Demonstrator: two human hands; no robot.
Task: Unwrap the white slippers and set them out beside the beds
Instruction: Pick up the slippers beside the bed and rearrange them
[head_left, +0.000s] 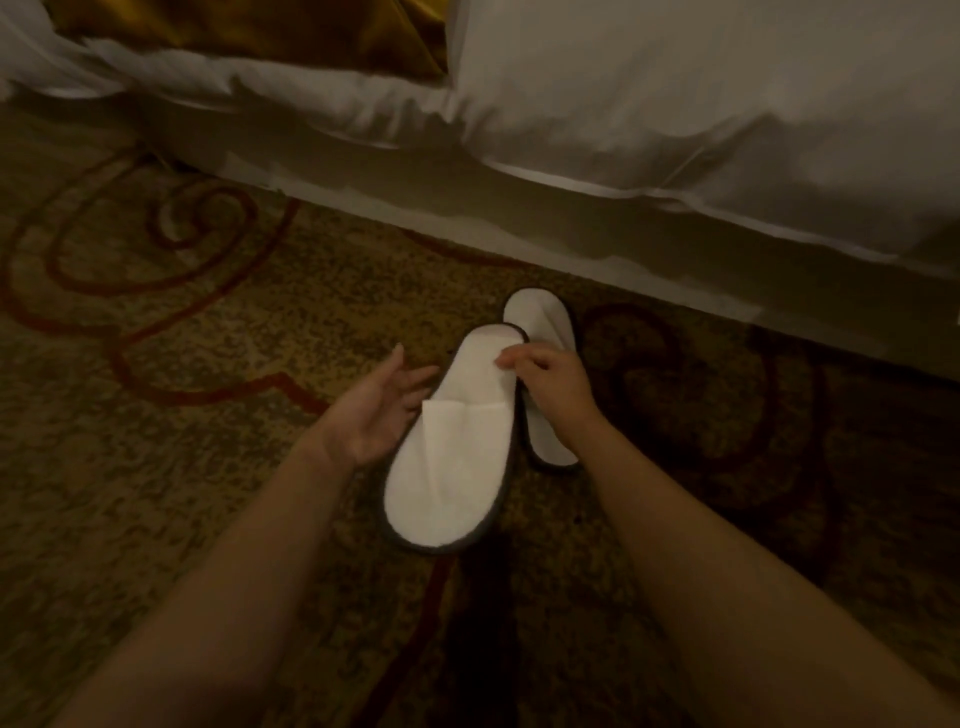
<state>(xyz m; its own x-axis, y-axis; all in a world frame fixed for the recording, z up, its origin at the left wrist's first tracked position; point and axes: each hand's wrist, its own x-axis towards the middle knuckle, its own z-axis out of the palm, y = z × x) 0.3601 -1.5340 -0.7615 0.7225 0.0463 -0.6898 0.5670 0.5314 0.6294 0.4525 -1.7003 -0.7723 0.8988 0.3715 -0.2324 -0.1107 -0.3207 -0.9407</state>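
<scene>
Her right hand (550, 382) pinched the near slipper (452, 457) at its heel end, the left hand (382, 410) lay open-fingered alongside, and the other slipper (545, 322) sat beside the bed (675, 130).

A single wide-angle view from a head-worn camera, looking forward and steeply down from above. The patterned carpet (156, 467) fills the lower frame, close below. Both bare forearms reach in from the bottom edge toward the centre. The bed's white bedding (701, 119) runs across the top, curved by the lens. No second view overlaps it.
</scene>
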